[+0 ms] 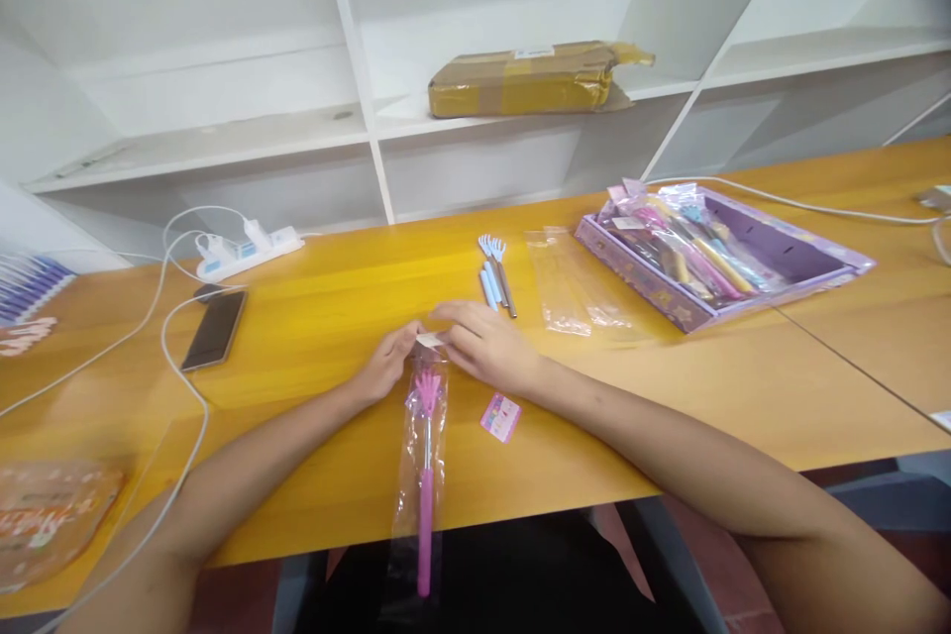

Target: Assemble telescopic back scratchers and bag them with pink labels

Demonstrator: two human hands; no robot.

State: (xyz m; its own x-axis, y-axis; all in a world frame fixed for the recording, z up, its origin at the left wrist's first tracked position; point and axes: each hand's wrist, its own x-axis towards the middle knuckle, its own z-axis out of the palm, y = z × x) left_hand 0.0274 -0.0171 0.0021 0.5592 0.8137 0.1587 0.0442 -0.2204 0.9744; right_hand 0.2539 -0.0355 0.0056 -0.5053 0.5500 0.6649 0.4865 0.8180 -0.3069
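Note:
A clear plastic bag [402, 475] with a pink hand-shaped scratcher [426, 515] inside hangs over the table's front edge, the pink claw end toward my hands. My left hand [388, 362] pinches the top of the bag at its left side, beside a small white label [429, 341]. On the right side of the same top end, my right hand [486, 347] has its fingers closed on the bag. Just below my right hand, a small pink and purple card [500, 417] lies flat on the table. Blue scratcher parts [496, 272] lie beyond my right hand.
Empty clear bags [565, 287] lie beside a purple box [788, 233] of bagged scratchers at the right. A phone [215, 327], a power strip [253, 253] and white cables are at the left. A taped cardboard parcel [520, 84] sits on the shelf.

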